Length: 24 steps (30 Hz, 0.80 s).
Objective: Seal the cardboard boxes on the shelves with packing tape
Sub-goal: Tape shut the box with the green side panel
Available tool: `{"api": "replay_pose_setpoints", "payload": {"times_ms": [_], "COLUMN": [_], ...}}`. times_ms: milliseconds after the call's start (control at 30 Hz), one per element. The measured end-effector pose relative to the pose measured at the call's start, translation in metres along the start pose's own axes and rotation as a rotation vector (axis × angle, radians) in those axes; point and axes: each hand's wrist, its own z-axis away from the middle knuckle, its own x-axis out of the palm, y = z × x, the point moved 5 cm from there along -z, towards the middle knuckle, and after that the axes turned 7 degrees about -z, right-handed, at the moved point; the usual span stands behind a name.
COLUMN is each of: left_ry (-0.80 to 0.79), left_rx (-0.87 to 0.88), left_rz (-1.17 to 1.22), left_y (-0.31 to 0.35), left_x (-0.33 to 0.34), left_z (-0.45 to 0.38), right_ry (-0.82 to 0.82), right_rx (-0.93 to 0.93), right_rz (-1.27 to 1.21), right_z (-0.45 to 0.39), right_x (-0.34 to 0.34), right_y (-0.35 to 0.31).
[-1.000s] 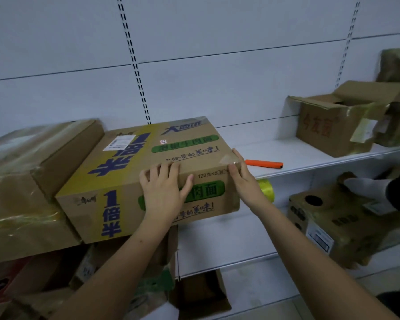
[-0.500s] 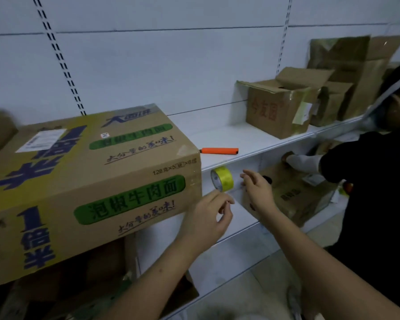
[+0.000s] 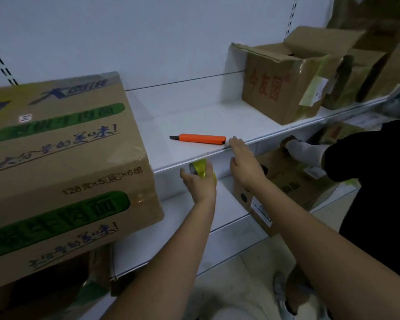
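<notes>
A large cardboard noodle box (image 3: 62, 167) with green and blue print fills the left of the white shelf (image 3: 194, 121), glossy tape along its edges. Just under the shelf edge, my left hand (image 3: 200, 183) wraps its fingers around a yellow roll of packing tape (image 3: 200, 168). My right hand (image 3: 243, 162) reaches forward with straight fingers, its fingertips touching the shelf's front edge beside an orange utility knife (image 3: 200, 138) lying on the shelf. An open-flapped brown box (image 3: 277, 86) with red characters stands at the shelf's right.
More taped boxes (image 3: 360, 72) crowd the far right of the shelf. On the lower shelf sits a brown box (image 3: 286, 181) with round holes, where another person in a black sleeve and white glove (image 3: 303, 147) is working. Dark boxes lie below the noodle box.
Both my hands left the noodle box and moved right. My left hand has taken hold of the yellow tape roll under the shelf edge; my right hand rose to the shelf edge near the knife.
</notes>
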Motion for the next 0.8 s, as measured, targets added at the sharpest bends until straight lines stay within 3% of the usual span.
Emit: {"api": "replay_pose_setpoints", "payload": {"times_ms": [100,233,433,567,733,800], "left_ry": [-0.009,-0.006,-0.260,-0.287,-0.268,-0.226], "left_rx": [-0.018,-0.003,-0.346,-0.344,-0.228,-0.149], "left_rz": [0.144,0.124,0.565,0.703,0.506,0.363], "left_y": [0.005,0.006,0.012,0.023,0.011,-0.005], "left_x": [0.011,0.008,0.015,0.001,-0.017,-0.028], "left_z": [-0.015,-0.016,-0.002,0.010,0.040,0.045], "right_ry": [-0.006,0.015,-0.024,-0.088,0.147,0.090], "right_rx": [-0.034,-0.074,-0.060,-0.070,-0.031,-0.150], "right_rz": [0.046,0.040,0.014,-0.045,-0.043,0.018], "right_z": [-0.006,-0.008,-0.008,-0.016,-0.043,-0.059], "right_x": [0.008,0.006,0.003,-0.005,-0.025,-0.016], "right_y": [0.014,0.020,0.021,0.021,-0.007,-0.030]}}
